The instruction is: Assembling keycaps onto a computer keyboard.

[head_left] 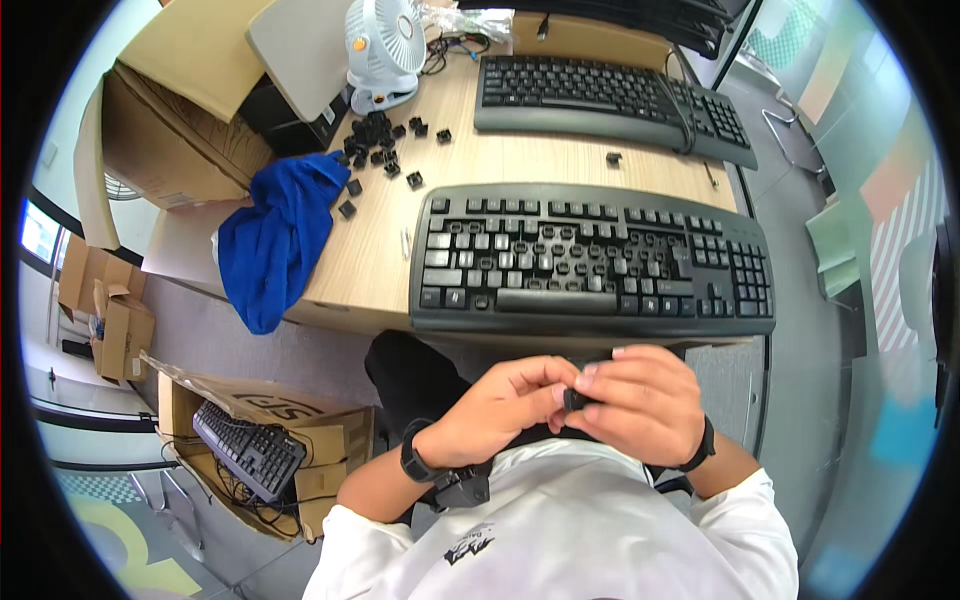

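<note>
Close in front of my body, above my lap, a small black keycap [575, 400] sits between the fingertips of both hands. My left hand [510, 402] pinches it from the left, and my right hand [645, 405] closes on it from the right, covering part of it. Beyond the hands, along the table's near edge, lies a black keyboard [555, 300] with many keycaps off, so dark sockets show in its middle. Loose black keycaps [375, 135] are heaped at the table's back left, with a few scattered nearby. A single keycap [613, 159] lies behind the keyboard.
A second black keyboard [570, 88] with its cable lies at the back. A blue cloth [285, 230] hangs over the left edge near tweezers [405, 243]. A white fan [385, 50] stands behind the heap. An open cardboard box [335, 455] with another keyboard sits low left.
</note>
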`<state>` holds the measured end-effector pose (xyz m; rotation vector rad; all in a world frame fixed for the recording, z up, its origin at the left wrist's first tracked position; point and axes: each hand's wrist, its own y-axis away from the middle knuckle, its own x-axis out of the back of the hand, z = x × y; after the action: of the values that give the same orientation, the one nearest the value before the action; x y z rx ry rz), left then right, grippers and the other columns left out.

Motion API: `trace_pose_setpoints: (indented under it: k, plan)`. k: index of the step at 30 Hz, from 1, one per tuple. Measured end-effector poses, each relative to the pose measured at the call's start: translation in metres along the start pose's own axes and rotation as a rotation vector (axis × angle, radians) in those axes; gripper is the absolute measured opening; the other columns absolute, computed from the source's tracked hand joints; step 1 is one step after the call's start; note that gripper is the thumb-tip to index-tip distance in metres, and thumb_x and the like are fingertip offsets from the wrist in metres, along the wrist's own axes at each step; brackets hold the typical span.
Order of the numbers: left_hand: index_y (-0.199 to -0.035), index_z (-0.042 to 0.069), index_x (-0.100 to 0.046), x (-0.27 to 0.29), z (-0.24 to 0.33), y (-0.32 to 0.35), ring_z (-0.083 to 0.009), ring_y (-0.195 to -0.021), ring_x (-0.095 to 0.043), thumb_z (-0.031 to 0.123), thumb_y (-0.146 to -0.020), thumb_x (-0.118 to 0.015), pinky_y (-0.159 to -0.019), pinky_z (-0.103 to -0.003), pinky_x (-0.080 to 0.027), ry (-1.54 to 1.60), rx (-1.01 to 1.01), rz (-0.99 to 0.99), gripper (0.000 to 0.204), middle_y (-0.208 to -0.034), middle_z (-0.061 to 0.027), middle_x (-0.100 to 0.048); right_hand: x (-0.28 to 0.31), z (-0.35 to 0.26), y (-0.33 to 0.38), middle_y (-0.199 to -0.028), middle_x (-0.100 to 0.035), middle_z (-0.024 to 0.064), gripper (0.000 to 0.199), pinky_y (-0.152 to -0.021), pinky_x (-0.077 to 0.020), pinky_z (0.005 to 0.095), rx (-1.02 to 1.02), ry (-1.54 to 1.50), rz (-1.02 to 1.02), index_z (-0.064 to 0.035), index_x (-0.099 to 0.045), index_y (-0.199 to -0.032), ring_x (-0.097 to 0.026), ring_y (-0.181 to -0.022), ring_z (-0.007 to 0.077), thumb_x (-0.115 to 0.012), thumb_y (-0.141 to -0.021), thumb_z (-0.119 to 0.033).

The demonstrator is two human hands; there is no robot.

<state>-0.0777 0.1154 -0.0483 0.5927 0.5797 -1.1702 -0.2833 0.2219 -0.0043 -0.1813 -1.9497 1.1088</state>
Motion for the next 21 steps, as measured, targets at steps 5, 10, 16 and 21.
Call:
trace_pose_setpoints:
  k: [5, 10, 16, 21]
  plan:
    - [-0.122, 0.0, -0.065, 0.002, -0.001, 0.006, -0.0119, -0.096, -0.059, 0.014, -0.11, -0.061, -0.087, -0.032, -0.053, -0.004, 0.036, 0.031, 0.019, -0.112, -0.0031, -0.063, -0.004, 0.001, -0.005, -0.11, -0.079, 0.0093, 0.029, -0.082, -0.0604, 0.0401, -0.019, 0.019, -0.101, -0.0046, -0.079, -0.102, -0.075, -0.095, 0.0248, -0.081, -0.075, -0.013]
    - [-0.126, 0.0, -0.065, 0.007, -0.01, 0.012, -0.0126, -0.096, -0.061, 0.018, -0.111, -0.061, -0.088, -0.032, -0.053, 0.078, 0.024, -0.009, 0.024, -0.114, -0.0041, -0.065, -0.009, -0.007, 0.0, -0.109, -0.079, 0.0131, 0.023, -0.084, -0.0606, 0.0421, 0.028, 0.066, -0.058, -0.0047, -0.079, -0.099, -0.076, -0.092, 0.0242, -0.081, -0.079, -0.014]
    - [-0.129, 0.0, -0.065, 0.011, -0.008, 0.021, -0.013, -0.098, -0.063, 0.02, -0.112, -0.06, -0.088, -0.033, -0.054, 0.075, 0.012, 0.016, 0.027, -0.115, -0.0049, -0.066, -0.009, -0.013, -0.007, -0.109, -0.08, 0.0142, 0.016, -0.086, -0.0607, 0.0429, 0.062, 0.072, -0.141, -0.0047, -0.077, -0.097, -0.077, -0.093, 0.0244, -0.08, -0.082, -0.012]
    - [-0.128, -0.001, -0.065, 0.009, -0.007, 0.025, -0.0111, -0.094, -0.061, 0.02, -0.112, -0.06, -0.088, -0.03, -0.054, 0.073, 0.005, 0.009, 0.028, -0.112, -0.0029, -0.066, -0.013, -0.016, -0.008, -0.109, -0.08, 0.0131, 0.017, -0.087, -0.0605, 0.043, 0.065, 0.08, -0.106, -0.0043, -0.077, -0.096, -0.077, -0.094, 0.0243, -0.079, -0.081, -0.011]
